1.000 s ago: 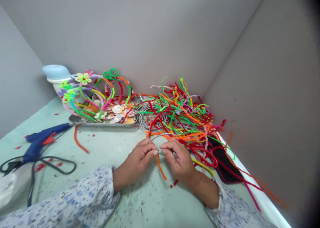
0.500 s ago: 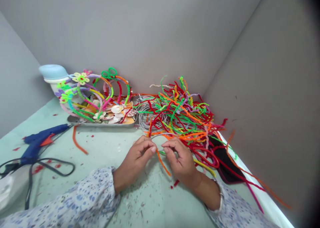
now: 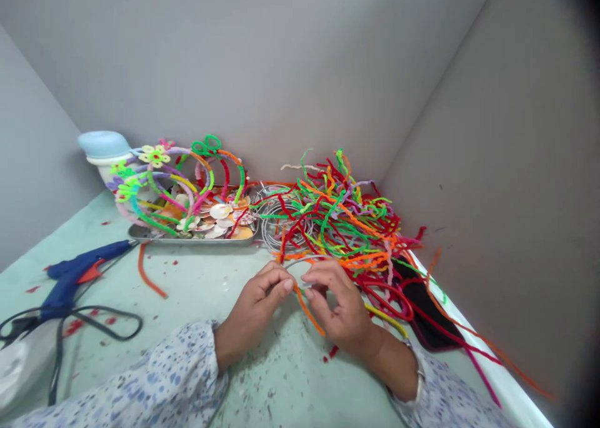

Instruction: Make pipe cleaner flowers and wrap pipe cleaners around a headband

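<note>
My left hand [image 3: 257,303] is closed in a pinch on an orange pipe cleaner [image 3: 309,315], whose loose end slants down to the right. Just beside it, the thumb and forefinger of my right hand [image 3: 344,306] stand apart, close to the pinched spot. Behind my fingertips curves a thin silver wire hoop [image 3: 300,260]; my hands hide much of it. A bit of green shows between the two hands. Past my right wrist lies a yellow fuzzy length [image 3: 387,320], partly covered.
A metal tray [image 3: 197,242] holds shells and several pipe-cleaner headbands [image 3: 154,156]. Coiled wire [image 3: 285,237] and a tangled pipe-cleaner heap [image 3: 347,215] lie at the back right. At left are a blue glue gun [image 3: 70,281] with its cord and a short orange piece [image 3: 149,277].
My right thumb and forefinger have moved apart from their near-pinch. The left hand keeps its pinch on the orange pipe cleaner. The whole view has shifted slightly.
</note>
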